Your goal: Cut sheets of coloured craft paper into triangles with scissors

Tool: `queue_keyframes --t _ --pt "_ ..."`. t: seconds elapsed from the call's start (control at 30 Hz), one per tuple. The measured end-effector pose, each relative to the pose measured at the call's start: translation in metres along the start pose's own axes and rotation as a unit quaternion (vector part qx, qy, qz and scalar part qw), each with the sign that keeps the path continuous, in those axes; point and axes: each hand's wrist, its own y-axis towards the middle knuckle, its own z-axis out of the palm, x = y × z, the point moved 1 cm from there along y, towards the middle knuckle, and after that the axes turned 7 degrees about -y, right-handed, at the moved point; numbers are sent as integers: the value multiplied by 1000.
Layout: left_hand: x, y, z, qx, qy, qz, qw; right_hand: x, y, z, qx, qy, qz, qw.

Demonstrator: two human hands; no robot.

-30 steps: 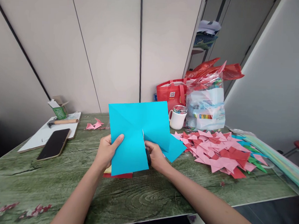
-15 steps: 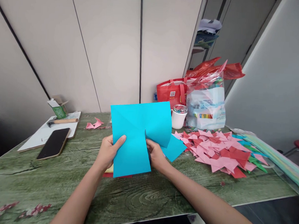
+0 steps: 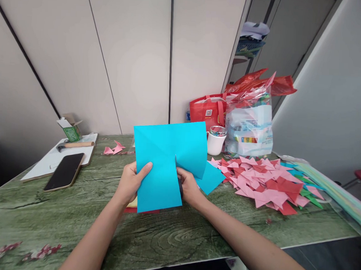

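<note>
I hold a bright blue sheet of paper (image 3: 164, 158) upright over the green table (image 3: 163, 239). My left hand (image 3: 131, 182) pinches its lower left part, thumb on the front. My right hand (image 3: 188, 187) grips black-handled scissors (image 3: 178, 179) whose blades sit in a cut running up the sheet's middle. A cut blue flap (image 3: 211, 177) hangs to the right of that hand. Red and yellow paper (image 3: 140, 208) lies on the table under the sheet.
A heap of pink and red paper triangles (image 3: 265, 181) lies to the right, with a white mug (image 3: 214, 143), a red bag (image 3: 207, 110) and a plastic bag (image 3: 249, 126) behind. Left are a phone (image 3: 65, 171), a hammer (image 3: 74, 145), a small green box (image 3: 70, 131) and pink scraps (image 3: 114, 149).
The scissors have moved a little up the cut in the blue sheet, and the sheet has shifted slightly right. Both hands keep their hold.
</note>
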Motion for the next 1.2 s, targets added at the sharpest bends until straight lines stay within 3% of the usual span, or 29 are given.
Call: queue_keyframes --t 1.2 --pt "-4 -1 2 1 -9 2 1000 -4 0 -2 2 21 6 1000"
